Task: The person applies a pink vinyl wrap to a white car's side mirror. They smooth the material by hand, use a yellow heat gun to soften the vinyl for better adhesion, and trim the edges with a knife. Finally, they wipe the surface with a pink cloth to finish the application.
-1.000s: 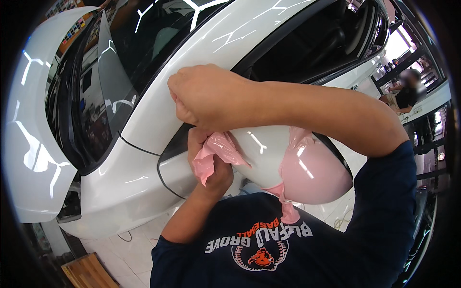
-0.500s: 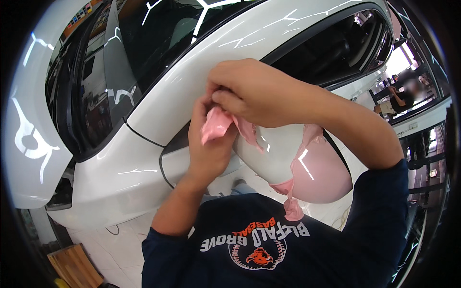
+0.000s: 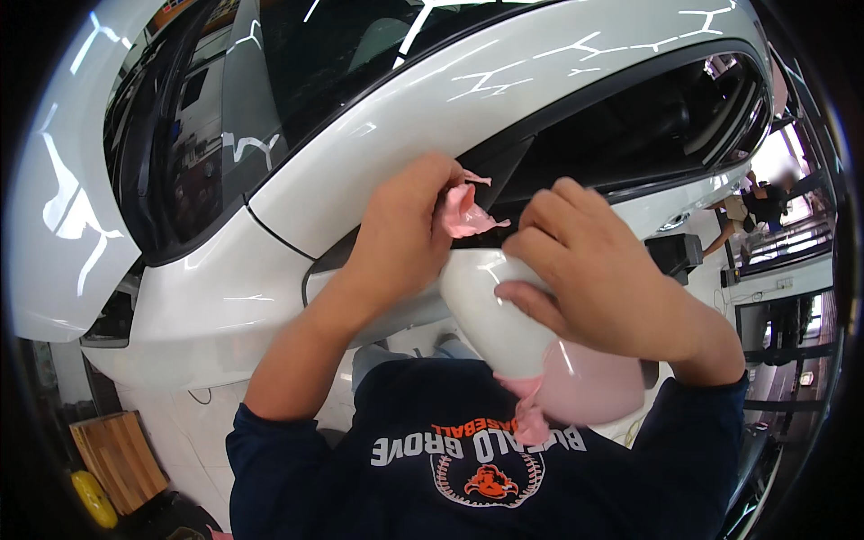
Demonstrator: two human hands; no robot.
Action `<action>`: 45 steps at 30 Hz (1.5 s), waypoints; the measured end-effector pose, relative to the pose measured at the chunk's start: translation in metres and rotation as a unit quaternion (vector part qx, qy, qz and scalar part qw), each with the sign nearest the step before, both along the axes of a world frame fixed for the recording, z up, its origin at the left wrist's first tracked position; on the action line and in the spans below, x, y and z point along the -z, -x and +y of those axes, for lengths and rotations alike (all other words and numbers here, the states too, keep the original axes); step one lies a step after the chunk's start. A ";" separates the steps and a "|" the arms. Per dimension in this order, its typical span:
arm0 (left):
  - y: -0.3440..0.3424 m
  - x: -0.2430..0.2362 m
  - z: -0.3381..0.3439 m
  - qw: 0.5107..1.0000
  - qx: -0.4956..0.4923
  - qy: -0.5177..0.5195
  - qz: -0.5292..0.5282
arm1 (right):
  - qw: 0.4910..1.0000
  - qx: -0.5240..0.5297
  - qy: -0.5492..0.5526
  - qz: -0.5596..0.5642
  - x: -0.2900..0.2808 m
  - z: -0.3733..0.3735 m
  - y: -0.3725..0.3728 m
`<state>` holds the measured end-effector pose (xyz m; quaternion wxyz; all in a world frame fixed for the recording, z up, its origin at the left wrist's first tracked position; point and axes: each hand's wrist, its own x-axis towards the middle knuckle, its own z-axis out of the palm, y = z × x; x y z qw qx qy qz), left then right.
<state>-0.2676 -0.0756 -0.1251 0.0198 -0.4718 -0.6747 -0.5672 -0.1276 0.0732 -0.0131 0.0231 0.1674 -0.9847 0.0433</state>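
A crumpled scrap of pink film (image 3: 468, 214) is pinched in my left hand (image 3: 405, 225), up beside the car's front window corner. My right hand (image 3: 594, 274) hovers over the white side mirror housing (image 3: 481, 288), thumb apart from the curled fingers, with nothing visible in it. Glossy pink film (image 3: 594, 382) covers the outer end of the mirror. Its torn edge hangs as a loose, wrinkled flap (image 3: 531, 418) in front of my shirt. My right hand and wrist hide part of the mirror's top.
The white car (image 3: 387, 126) fills the far side, with its windshield at left and its side window (image 3: 648, 135) at right. Wooden boards (image 3: 121, 459) and a yellow object (image 3: 94, 498) lie at lower left. Another person (image 3: 765, 205) is at far right.
My hands have come apart. The left keeps the pink scrap and has moved right and slightly up; the right has dropped toward the mirror. The view has shifted a little.
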 end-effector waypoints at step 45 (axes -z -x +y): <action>-0.082 0.098 -0.043 0.960 -0.072 -0.158 -0.219 | 0.936 0.166 0.255 0.179 0.030 -0.097 -0.123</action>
